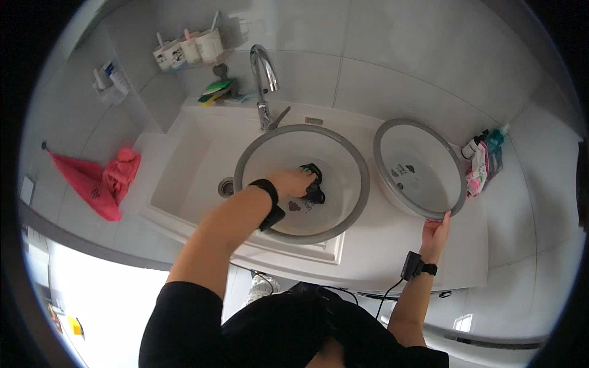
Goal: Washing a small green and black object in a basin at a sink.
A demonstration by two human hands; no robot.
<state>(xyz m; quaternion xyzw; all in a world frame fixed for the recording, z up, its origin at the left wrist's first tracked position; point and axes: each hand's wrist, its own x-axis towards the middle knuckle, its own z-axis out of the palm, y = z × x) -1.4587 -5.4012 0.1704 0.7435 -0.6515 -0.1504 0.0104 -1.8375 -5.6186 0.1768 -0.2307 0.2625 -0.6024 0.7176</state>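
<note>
My left hand (294,182) reaches into a round plastic basin with a grey rim (361,184) and grips a wet-looking dark cloth item (315,191). This basin rests over the right part of a white sink (184,152), under the chrome faucet (264,87). To its right, a second grey-rimmed basin (421,170) stands tilted over the counter, and my right hand (436,230) holds its near rim, thumb on the edge and fingers beneath. Printed dark marks show on the bottom of both basins. Both my wrists wear black bands with small boxes.
Cups with toothbrushes (188,49) stand on a wall shelf, with sponges (216,92) below. A pink towel (99,184) hangs at left. Bottles and a packet (478,168) stand at the counter's right end. A cable (389,294) runs from my right wrist.
</note>
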